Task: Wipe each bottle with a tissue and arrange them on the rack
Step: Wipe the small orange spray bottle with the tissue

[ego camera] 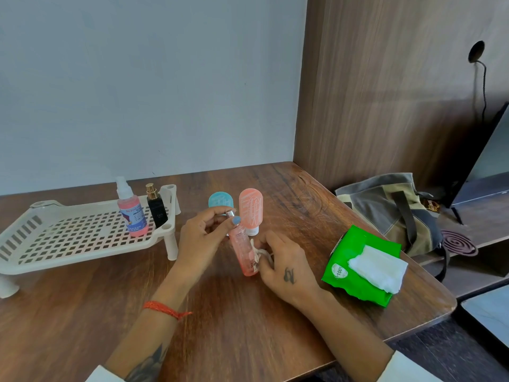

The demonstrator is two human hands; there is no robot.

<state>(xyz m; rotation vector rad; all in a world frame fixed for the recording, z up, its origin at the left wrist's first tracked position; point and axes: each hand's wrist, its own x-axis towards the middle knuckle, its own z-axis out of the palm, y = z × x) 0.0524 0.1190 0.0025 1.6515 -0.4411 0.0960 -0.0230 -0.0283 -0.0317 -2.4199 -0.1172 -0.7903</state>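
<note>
1. Wiping is under way on a slim pink bottle (243,253), which is off the table (82,312) in front of the person, between both hands.
2. Its long axis runs from the silver cap, up and slightly left, down to the base, which tilts toward the person and a little right.
3. The left hand (203,232) pinches the cap end between thumb and curled fingers, steadying the bottle from above.
4. The right hand (286,268) grips a crumpled tissue (261,256) against the lower right side of the bottle, fingers curled round the wad.
5. The rack (82,238) stands to the left, well apart from the right hand and nearer the left one; a pink spray bottle (130,213) and a black perfume bottle (156,209) stand upright at its right end.
6. A blue tube (220,201) and a coral tube (250,212) stand upright on the table just behind the hands, seemingly not yet wiped.
7. My judgement: the left hand is better placed to carry the bottle leftward to the rack, setting it base down beside the other two.
8. A green tissue pack (358,274) lies to the right, near the right hand.
</note>
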